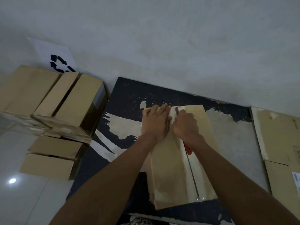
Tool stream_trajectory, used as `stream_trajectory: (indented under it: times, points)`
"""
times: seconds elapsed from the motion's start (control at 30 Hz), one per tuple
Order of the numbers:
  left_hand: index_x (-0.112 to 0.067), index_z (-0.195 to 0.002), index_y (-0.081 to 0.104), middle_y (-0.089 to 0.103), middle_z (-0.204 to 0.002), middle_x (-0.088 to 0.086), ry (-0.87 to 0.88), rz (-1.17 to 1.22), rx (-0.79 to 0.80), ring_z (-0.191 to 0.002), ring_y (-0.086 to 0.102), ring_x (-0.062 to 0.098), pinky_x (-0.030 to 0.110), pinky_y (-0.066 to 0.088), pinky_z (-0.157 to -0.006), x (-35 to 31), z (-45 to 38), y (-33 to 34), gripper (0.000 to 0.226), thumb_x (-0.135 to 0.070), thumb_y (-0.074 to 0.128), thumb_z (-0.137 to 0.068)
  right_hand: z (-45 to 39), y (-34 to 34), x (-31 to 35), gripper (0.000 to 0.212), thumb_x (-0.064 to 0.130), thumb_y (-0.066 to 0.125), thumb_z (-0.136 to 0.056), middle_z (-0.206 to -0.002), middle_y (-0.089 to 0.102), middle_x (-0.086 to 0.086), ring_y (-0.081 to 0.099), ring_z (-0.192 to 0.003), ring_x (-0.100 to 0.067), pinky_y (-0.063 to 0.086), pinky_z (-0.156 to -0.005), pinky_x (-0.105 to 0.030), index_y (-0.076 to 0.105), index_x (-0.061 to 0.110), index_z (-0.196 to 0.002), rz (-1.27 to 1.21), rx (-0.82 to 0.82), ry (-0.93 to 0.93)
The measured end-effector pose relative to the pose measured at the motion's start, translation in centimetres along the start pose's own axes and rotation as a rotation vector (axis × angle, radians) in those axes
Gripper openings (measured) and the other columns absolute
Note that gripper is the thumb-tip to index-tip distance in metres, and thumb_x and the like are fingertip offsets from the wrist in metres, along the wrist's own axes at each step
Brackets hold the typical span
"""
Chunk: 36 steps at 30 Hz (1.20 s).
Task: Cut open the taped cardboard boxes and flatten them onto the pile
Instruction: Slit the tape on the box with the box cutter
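A long brown cardboard box (170, 172) lies on a dark worn mat (126, 98), its top seam covered with clear tape. My left hand (154, 122) presses flat on the box's far left flap. My right hand (186, 125) grips a red-handled cutter (188, 150) at the far end of the seam; the blade tip is at the tape near the far edge, and the seam behind the hand looks slit. A pile of flattened cardboard (279, 143) lies at the right.
Several closed cardboard boxes (65, 101) are stacked at the left, with a smaller box (50, 156) in front of them. A white sheet with a recycling symbol (56, 57) leans on the grey wall. White tile floor lies at the lower left.
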<state>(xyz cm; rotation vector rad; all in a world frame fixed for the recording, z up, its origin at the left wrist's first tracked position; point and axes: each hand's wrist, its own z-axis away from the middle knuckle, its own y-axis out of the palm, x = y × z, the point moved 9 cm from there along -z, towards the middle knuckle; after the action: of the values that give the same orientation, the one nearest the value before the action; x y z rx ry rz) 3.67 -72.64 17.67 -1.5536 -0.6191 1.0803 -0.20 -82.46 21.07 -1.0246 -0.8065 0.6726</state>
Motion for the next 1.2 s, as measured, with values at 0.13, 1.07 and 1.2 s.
stream_trajectory:
  times: [0.13, 1.07, 1.2]
  points:
    - [-0.031, -0.154, 0.029, 0.027, -0.161, -0.011, 0.0, -0.003, 0.001, -0.147, 0.022, 0.019, 0.041, 0.018, -0.11, 0.1, 0.0, 0.0, 0.049, -0.043, 0.024, -0.106, 0.1, 0.2, -0.4, 0.032, 0.026, 0.048, -0.102, -0.122, 0.053, -0.016, 0.053, -0.111, -0.032, 0.043, -0.087, -0.038, 0.047, 0.007, -0.126, -0.051, -0.012, 0.004]
    - [-0.025, -0.155, 0.022, 0.024, -0.16, -0.008, 0.001, -0.047, -0.008, -0.144, 0.021, 0.02, 0.041, 0.021, -0.11, -0.1, 0.0, 0.4, 0.05, -0.036, 0.025, -0.107, 6.3, 0.9, -3.1, 0.01, 0.018, 0.048, -0.099, -0.092, 0.048, -0.007, 0.06, -0.074, -0.024, 0.051, -0.048, -0.031, 0.04, 0.014, -0.095, 0.094, 0.234, 0.122]
    - [-0.025, -0.155, 0.023, 0.024, -0.16, -0.007, 0.029, -0.08, -0.021, -0.144, 0.022, 0.021, 0.041, 0.024, -0.11, -0.2, -0.1, 0.5, 0.05, -0.037, 0.023, -0.107, 10.8, 1.5, -5.8, 0.012, 0.018, 0.048, -0.099, -0.081, 0.039, 0.0, 0.045, -0.065, -0.013, 0.041, -0.054, -0.024, 0.039, 0.012, -0.094, 0.148, 0.337, 0.153]
